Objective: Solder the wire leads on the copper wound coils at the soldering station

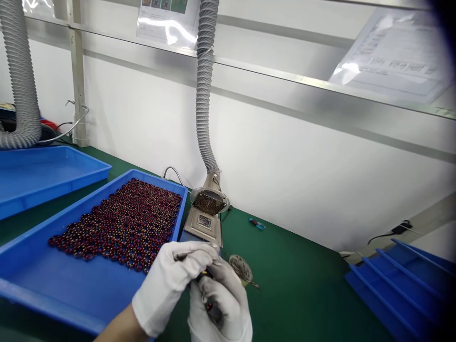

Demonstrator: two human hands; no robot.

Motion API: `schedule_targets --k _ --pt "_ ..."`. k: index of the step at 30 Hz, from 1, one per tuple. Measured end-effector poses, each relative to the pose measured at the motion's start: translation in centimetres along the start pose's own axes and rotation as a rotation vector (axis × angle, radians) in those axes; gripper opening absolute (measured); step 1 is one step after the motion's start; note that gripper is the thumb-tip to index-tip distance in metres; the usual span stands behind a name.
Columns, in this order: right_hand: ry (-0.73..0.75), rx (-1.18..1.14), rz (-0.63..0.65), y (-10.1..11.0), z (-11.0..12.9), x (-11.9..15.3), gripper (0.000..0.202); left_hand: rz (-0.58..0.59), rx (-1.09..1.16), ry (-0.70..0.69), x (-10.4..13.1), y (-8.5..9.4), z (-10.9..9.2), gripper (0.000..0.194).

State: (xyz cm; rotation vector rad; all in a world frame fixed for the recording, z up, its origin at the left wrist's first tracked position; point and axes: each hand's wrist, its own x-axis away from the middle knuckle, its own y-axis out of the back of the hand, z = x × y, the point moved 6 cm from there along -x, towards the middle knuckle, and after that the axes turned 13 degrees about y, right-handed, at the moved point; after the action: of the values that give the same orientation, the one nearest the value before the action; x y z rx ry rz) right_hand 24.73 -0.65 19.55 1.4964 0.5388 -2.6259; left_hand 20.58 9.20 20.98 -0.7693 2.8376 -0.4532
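Observation:
My left hand (174, 280), in a white glove, is closed, its fingertips pinched together against those of my right hand. My right hand (223, 301), also gloved and smudged grey at the fingers, is curled round a small dark object (213, 309) with a hint of red. Between the fingertips shows a bit of black and yellow; the gloves hide most of it, so its kind is unclear. To the left, many wire-wound ring coils (128, 223), dark with red and copper colours, lie packed in a blue tray (71, 289). Behind my hands stands a metal solder pot (204, 223).
A fume hood (210, 199) on a grey flexible duct (204, 95) hangs over the pot. A round, stained metal piece (241, 268) lies beside my right hand. Small cutters (257, 224) rest farther back. Blue trays (402, 289) are stacked at right; another blue tray (50, 171) is at far left.

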Motion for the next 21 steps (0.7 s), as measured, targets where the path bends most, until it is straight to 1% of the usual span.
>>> schedule_targets --k 2,4,5,6,7,8,9,10,11,13,15,17,18,19,21 --pt "0.011 0.049 -0.035 0.2 0.0 -0.1 0.036 -0.076 0.155 -0.068 -0.1 0.6 0.3 0.017" --pt "0.024 0.067 -0.074 0.4 0.1 -0.5 0.033 -0.144 0.281 -0.162 0.1 1.5 -0.1 0.013" --pt "0.031 0.063 -0.087 0.5 0.2 -0.7 0.031 -0.170 0.305 -0.185 0.2 1.9 -0.4 0.010" --pt "0.040 0.053 -0.093 0.5 0.2 -0.9 0.030 -0.172 0.294 -0.168 0.2 2.1 -0.7 0.013" --pt "0.051 0.041 -0.090 0.5 0.2 -1.0 0.030 -0.145 0.249 -0.103 0.1 1.9 -0.9 0.022" --pt "0.066 0.034 -0.084 0.6 0.2 -1.0 0.031 -0.104 0.182 -0.006 -0.1 1.5 -0.8 0.029" --pt "0.087 0.034 -0.074 0.6 0.2 -1.0 0.033 -0.073 0.118 0.085 -0.2 1.2 -0.7 0.031" --pt "0.117 0.039 -0.050 0.6 0.2 -0.9 0.034 -0.069 0.082 0.142 -0.1 0.9 -0.5 0.028" --pt "0.153 0.048 -0.019 0.5 0.2 -0.8 0.033 -0.091 0.083 0.156 -0.1 0.9 -0.5 0.021" --pt "0.225 0.074 0.058 0.4 0.2 -0.6 0.031 -0.190 0.156 0.092 0.2 1.4 -0.6 0.008" --pt "0.276 0.100 0.113 0.2 0.3 -0.4 0.027 -0.246 0.249 -0.019 0.6 2.0 -0.7 0.009" --pt "0.288 0.098 0.115 0.3 0.2 -0.4 0.025 -0.260 0.312 -0.099 0.9 2.5 -1.0 0.012" --pt "0.287 0.092 0.111 0.3 0.3 -0.4 0.024 -0.246 0.311 -0.096 0.9 2.5 -1.1 0.016" --pt "0.282 0.087 0.104 0.3 0.3 -0.4 0.023 -0.217 0.286 -0.059 0.8 2.4 -1.1 0.021" --pt "0.268 0.085 0.109 0.3 0.2 -0.3 0.022 -0.153 0.209 0.065 0.5 1.8 -1.0 0.026"
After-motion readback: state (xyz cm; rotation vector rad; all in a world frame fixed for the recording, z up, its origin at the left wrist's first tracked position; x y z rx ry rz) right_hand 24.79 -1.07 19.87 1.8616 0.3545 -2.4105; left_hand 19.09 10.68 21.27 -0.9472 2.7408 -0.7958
